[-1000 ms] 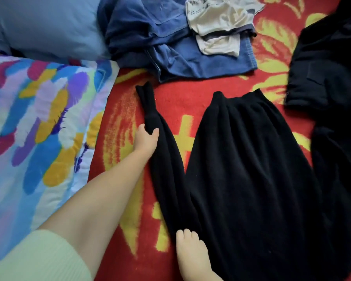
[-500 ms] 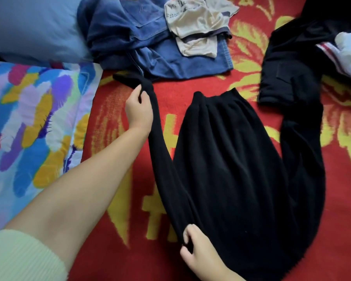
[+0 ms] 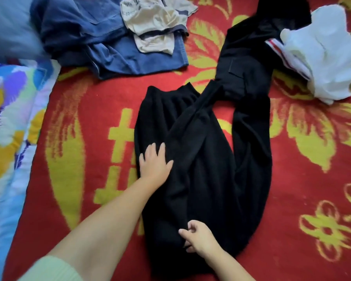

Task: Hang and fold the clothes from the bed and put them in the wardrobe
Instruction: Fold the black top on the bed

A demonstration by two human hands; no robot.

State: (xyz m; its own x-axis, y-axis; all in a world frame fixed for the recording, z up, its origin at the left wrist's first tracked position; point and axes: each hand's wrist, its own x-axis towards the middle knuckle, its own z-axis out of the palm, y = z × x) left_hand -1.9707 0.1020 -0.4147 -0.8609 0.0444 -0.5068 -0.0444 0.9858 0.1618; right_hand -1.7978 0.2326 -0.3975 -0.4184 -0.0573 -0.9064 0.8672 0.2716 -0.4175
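1. Since half a second ago: left sleeve [image 3: 193,118] of the black sweater [image 3: 207,179] no longer stretched out to the left, now folded diagonally across the sweater's body, cuff toward the upper right.
2. Left hand [image 3: 155,164] moved from the cuff to the sweater's left side; right hand [image 3: 198,237] shifted slightly rightward at the bottom edge.
3. Writing: dark print on the cream garment [image 3: 154,23] near its top left, too blurred to read. No other lettering legible.
4. Left hand: lies flat, palm down, fingers spread and straight, pressing the folded sleeve's base against the sweater. Grasps nothing.
5. Right hand: fingers curled, thumb and fingertips pinching a bit of black fabric at the lower hem.
6. Black sweater: spread on the red and yellow blanket [image 3: 85,128] of the bed, centre of view, neck end away from the person, right sleeve [image 3: 251,142] curving along its right side.
7. Above it, touching the folded cuff: a black jacket [image 3: 243,57].
8. Top right: a white garment [image 3: 328,47] with red-striped trim, resting partly on the jacket.
9. Top left: blue denim clothes [image 3: 114,51] with the cream garment on top.
10. Far left: a multicoloured quilt [image 3: 10,118] and a blue pillow [image 3: 8,27].
11. Pale green sleeve [image 3: 53,269] pushed up on the left arm.
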